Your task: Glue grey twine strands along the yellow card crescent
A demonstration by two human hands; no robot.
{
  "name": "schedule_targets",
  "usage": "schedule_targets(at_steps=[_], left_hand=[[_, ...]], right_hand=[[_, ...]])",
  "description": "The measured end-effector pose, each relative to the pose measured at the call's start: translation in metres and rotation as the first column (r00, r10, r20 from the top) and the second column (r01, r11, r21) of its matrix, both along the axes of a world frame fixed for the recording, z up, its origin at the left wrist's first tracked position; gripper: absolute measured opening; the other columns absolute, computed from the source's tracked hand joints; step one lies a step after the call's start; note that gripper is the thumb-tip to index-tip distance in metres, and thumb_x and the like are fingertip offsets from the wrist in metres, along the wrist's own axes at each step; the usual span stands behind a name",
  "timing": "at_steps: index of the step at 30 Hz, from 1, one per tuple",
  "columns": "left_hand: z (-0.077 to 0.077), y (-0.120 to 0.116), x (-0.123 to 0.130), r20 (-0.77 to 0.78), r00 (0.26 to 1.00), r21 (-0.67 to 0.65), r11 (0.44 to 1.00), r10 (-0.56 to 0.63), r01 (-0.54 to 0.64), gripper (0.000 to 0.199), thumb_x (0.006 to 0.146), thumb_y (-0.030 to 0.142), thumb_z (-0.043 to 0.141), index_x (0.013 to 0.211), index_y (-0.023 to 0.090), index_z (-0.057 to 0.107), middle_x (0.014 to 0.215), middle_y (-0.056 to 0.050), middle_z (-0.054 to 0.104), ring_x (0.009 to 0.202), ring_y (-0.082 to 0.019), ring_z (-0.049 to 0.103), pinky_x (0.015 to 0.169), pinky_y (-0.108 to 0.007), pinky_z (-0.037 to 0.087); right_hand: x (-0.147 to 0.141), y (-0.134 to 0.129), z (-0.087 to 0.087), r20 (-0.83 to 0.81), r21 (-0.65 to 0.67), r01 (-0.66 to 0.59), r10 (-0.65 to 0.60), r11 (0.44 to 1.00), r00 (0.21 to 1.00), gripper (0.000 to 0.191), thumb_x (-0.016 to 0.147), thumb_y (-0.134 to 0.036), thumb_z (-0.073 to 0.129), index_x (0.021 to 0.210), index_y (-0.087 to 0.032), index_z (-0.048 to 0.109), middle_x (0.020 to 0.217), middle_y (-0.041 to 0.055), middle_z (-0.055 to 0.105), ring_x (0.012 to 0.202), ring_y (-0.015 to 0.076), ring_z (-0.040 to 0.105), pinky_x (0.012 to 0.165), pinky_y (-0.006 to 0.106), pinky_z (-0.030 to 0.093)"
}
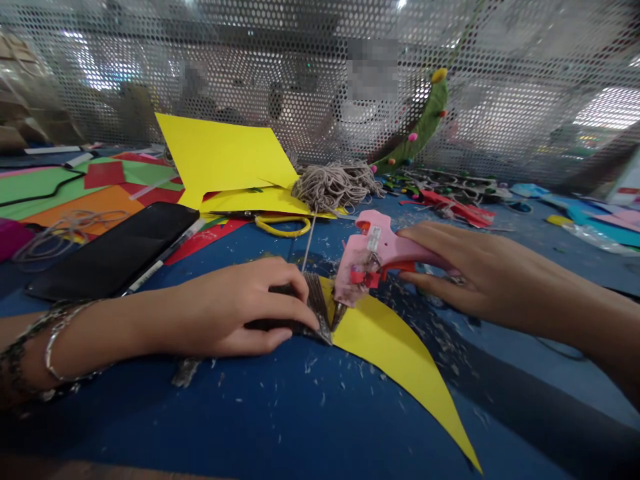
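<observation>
A yellow paper crescent [395, 340] lies on the blue table, its left part wound with grey-brown yarn [316, 297]. My left hand [250, 307] is closed on that wound part, fingers curled over it, so much of it is hidden. My right hand [450, 267] grips the handle of a pink glue gun [367, 257]. The gun's nozzle points down at the crescent, right beside the edge of the winding. From the winding, a taut yarn strand [309, 243] runs back to a loose yarn heap [337, 185].
Behind my left hand lie a black phone [115, 250], a marker [145, 277], yellow-handled scissors [283, 227] and yellow card [230, 157]. Coloured paper [75, 213] covers the far left. A green crescent with pompoms [417, 140] leans on the perforated metal screen [280, 60]. Red scraps [457, 208] lie at right.
</observation>
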State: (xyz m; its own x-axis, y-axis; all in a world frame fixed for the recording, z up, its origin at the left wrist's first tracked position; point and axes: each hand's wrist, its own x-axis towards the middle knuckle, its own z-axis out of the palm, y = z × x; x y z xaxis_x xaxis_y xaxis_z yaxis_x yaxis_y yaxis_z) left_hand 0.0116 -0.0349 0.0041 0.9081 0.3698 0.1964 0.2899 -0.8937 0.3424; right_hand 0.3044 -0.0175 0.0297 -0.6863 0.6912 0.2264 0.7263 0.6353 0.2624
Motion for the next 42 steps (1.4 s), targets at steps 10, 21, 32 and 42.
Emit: schedule_targets(at_steps=[10, 21, 32, 42], left_hand=[[-0.0001, -0.0005, -0.0010, 0.010, 1.000, 0.016, 1.000, 0.004, -0.005, 0.025, 0.084, 0.014, 0.047, 0.105, 0.023, 0.057, 0.105, -0.005, 0.051, 0.098, -0.016, 0.047, 0.090, -0.026, 0.036], [0.0011, -0.0006, 0.0005, 0.010, 1.000, 0.008, 1.000, 0.004, -0.004, 0.026, 0.084, 0.013, 0.046, 0.105, 0.022, 0.057, 0.104, -0.005, 0.051, 0.098, -0.016, 0.046, 0.090, -0.026, 0.035], [-0.0002, -0.0005, -0.0020, 0.006, 1.000, -0.006, 1.000, -0.011, 0.011, 0.025, 0.085, 0.015, 0.046, 0.106, 0.023, 0.056, 0.106, -0.006, 0.050, 0.099, -0.017, 0.046, 0.089, -0.028, 0.035], [0.0000, 0.0004, -0.0004, 0.010, 1.000, -0.019, 1.000, -0.009, 0.010, 0.025, 0.084, 0.014, 0.046, 0.106, 0.022, 0.056, 0.106, -0.006, 0.049, 0.099, -0.016, 0.046, 0.089, -0.027, 0.036]], right_hand=[[0.0025, 0.0015, -0.0012, -0.012, -0.036, 0.054, -0.054, 0.998, 0.998, 0.046, 0.082, -0.054, 0.032, 0.108, -0.021, 0.052, 0.100, 0.0107, 0.062, 0.083, 0.0252, 0.060, 0.061, 0.034, 0.046], [-0.0004, -0.0018, -0.0016, -0.001, -0.003, -0.058, 0.058, 0.998, 0.998, 0.041, 0.084, -0.049, 0.034, 0.106, -0.019, 0.051, 0.099, 0.0106, 0.063, 0.084, 0.0236, 0.061, 0.065, 0.033, 0.048], [0.0015, 0.0014, -0.0020, 0.038, 0.134, -0.025, 0.020, 0.991, 0.999, 0.038, 0.086, -0.049, 0.029, 0.104, -0.022, 0.048, 0.096, 0.0079, 0.063, 0.076, 0.0208, 0.062, 0.055, 0.029, 0.046], [0.0010, 0.0005, -0.0018, 0.044, 0.207, -0.004, -0.005, 0.978, 0.999, 0.039, 0.086, -0.049, 0.026, 0.101, -0.021, 0.049, 0.092, 0.0085, 0.065, 0.068, 0.0210, 0.063, 0.047, 0.028, 0.045]])
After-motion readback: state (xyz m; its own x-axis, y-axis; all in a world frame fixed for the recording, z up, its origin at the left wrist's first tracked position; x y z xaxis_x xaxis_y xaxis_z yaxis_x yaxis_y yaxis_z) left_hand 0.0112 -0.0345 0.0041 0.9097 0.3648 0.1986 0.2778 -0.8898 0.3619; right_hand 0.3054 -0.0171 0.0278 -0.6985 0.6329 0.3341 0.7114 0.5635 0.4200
